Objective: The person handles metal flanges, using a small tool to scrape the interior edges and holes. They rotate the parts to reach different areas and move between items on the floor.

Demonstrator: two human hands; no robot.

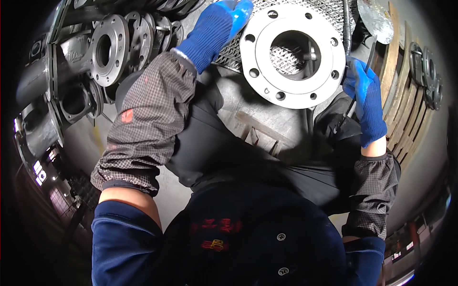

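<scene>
A round steel pipe flange (292, 55) with bolt holes sits upright between two blue-gloved hands. The left hand (217, 26) rests on its upper left rim; the right hand (365, 93) closes its grip on a dark thin tool (369, 52) at the right rim. Steadying both sides looks wise. More flanged valve castings (107, 47) lie left.

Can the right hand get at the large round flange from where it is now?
Probably yes. The right hand, in a blue glove, is already at the right rim of the large round flange, with nothing between them. It seems to hold a thin dark tool, so its grip may be limited.
</scene>
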